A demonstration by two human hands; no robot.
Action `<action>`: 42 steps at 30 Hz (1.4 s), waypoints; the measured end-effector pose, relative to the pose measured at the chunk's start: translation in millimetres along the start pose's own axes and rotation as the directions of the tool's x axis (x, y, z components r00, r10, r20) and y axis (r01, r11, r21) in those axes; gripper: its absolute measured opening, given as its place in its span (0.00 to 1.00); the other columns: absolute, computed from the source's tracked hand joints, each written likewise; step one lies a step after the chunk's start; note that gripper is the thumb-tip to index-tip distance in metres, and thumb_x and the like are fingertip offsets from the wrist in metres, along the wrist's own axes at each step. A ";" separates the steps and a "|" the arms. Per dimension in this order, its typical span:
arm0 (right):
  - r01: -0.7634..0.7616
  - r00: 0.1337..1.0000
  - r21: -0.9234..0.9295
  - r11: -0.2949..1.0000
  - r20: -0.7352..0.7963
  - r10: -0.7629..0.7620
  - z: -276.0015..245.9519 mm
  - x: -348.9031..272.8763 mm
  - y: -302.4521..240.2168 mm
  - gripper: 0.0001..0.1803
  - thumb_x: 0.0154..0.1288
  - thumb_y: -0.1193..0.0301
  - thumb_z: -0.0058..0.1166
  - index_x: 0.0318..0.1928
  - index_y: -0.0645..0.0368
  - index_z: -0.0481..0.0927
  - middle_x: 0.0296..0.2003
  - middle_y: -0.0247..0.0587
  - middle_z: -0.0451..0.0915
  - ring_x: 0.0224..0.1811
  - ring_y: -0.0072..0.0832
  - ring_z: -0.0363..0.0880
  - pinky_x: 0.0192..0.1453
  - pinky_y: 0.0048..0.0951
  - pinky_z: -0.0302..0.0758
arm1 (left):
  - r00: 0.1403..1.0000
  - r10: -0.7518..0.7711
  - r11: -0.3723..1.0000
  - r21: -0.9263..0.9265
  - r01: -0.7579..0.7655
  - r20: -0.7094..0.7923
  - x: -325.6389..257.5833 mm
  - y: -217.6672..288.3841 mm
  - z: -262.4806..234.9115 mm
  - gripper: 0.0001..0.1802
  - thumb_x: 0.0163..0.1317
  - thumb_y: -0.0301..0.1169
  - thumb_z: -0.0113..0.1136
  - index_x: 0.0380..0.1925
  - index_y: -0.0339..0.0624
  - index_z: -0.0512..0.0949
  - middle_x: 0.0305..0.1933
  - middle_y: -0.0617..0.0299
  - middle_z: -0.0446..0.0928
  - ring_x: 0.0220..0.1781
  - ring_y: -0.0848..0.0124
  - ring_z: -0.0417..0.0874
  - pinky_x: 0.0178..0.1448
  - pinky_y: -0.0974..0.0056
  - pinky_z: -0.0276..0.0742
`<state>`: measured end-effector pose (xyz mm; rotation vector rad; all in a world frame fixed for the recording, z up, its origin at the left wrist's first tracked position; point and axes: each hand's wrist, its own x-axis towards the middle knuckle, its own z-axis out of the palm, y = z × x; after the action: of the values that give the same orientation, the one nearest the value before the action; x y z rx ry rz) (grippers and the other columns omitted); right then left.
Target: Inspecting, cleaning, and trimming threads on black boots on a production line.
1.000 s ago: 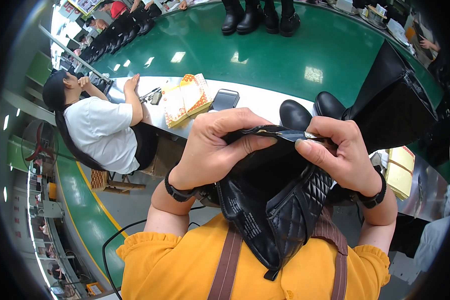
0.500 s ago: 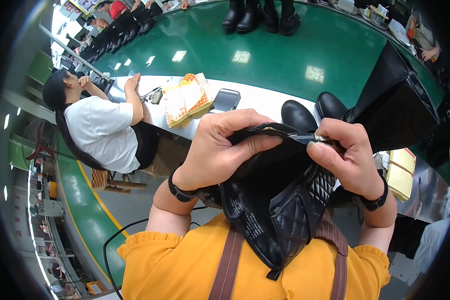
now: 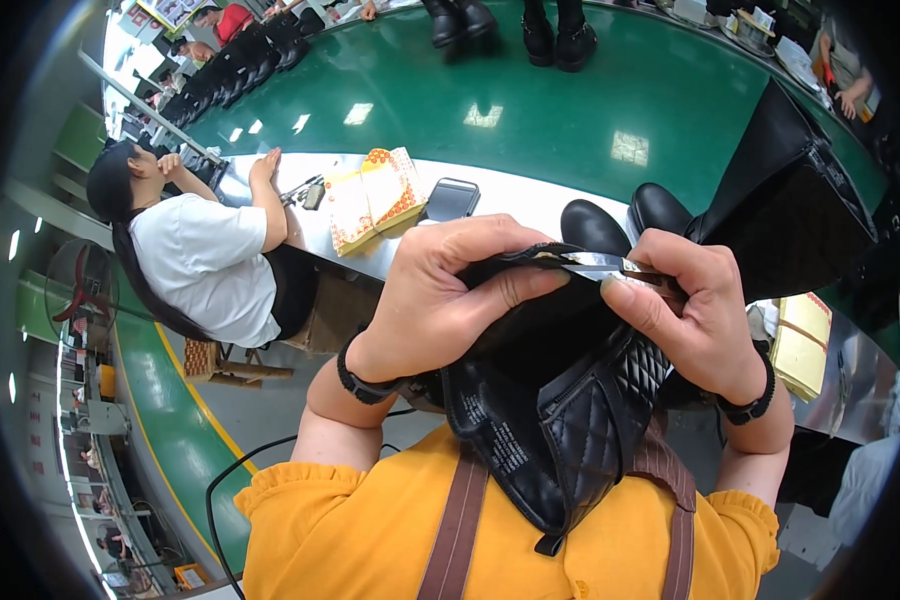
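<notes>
A glossy green surface (image 3: 540,130) curves across the background, edged on the near side by a smooth white worktop (image 3: 525,200). On the worktop are a tied stack of yellow patterned paper (image 3: 375,205) and a dark rectangular device (image 3: 452,199).

The item in hand, a black boot (image 3: 585,435), is between the forearms, before the yellow shirt (image 3: 385,520). Its side is diamond-quilted with a zip; the lining is smooth and printed.

Room at right is limited by a tall black boot (image 3: 770,210) near the right hand (image 3: 682,285); a seated co-worker (image 3: 210,245) is well apart at left.

Both elbows are bent, hands raised and facing. The left hand (image 3: 460,285) pinches the boot's upper edge, thumb below. The right hand's thumb and forefinger grip a metal-bladed cutter (image 3: 610,268), tips at that edge; contact cannot be confirmed.
</notes>
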<state>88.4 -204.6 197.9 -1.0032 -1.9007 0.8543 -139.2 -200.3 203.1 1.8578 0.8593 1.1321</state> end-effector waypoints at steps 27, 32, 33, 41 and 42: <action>0.018 1.000 -0.091 0.996 0.015 -0.017 -7.8 0.6 -14.3 0.18 0.57 0.66 0.65 0.21 0.63 0.72 0.12 0.35 0.62 0.14 0.17 0.57 0.18 0.22 0.54 | 0.998 0.058 0.996 0.069 -0.057 -0.010 0.3 6.4 4.9 0.08 0.51 0.18 0.68 0.33 0.32 0.82 0.30 0.61 0.80 0.34 0.74 0.79 0.40 0.70 0.73; 0.021 0.999 -0.049 0.999 0.037 -0.019 -7.4 2.8 -14.1 0.17 0.57 0.66 0.65 0.22 0.63 0.73 0.12 0.35 0.62 0.14 0.17 0.58 0.18 0.22 0.55 | 0.998 0.030 0.995 0.094 -0.035 0.059 1.6 5.2 3.4 0.08 0.51 0.19 0.68 0.33 0.34 0.83 0.30 0.61 0.81 0.33 0.75 0.79 0.39 0.71 0.73; 0.018 0.999 -0.036 0.999 0.035 -0.017 -6.8 2.9 -13.8 0.17 0.57 0.66 0.65 0.22 0.63 0.73 0.12 0.34 0.62 0.14 0.17 0.58 0.18 0.22 0.55 | 0.998 0.030 0.995 0.094 -0.036 0.055 1.5 5.4 3.2 0.08 0.51 0.19 0.68 0.33 0.34 0.83 0.30 0.61 0.81 0.33 0.75 0.79 0.39 0.71 0.73; 0.002 0.999 -0.026 1.000 0.052 -0.001 -3.5 5.8 -12.2 0.18 0.57 0.64 0.65 0.22 0.64 0.73 0.12 0.34 0.62 0.13 0.17 0.58 0.18 0.22 0.54 | 0.998 -0.024 0.997 0.079 0.019 0.054 0.8 7.9 2.0 0.08 0.52 0.20 0.68 0.34 0.34 0.83 0.30 0.63 0.81 0.33 0.77 0.78 0.39 0.72 0.72; 0.003 0.999 -0.017 1.000 0.046 -0.002 -3.3 6.4 -11.7 0.18 0.57 0.64 0.65 0.22 0.64 0.73 0.12 0.34 0.62 0.14 0.17 0.58 0.18 0.22 0.54 | 0.998 -0.024 0.997 0.079 0.020 0.053 0.5 8.0 2.3 0.08 0.52 0.20 0.68 0.34 0.34 0.83 0.30 0.63 0.81 0.33 0.77 0.78 0.39 0.72 0.72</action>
<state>85.3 -203.8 211.2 -0.9990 -1.9510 0.8682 -135.7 -204.2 209.6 1.9294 0.9029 1.0433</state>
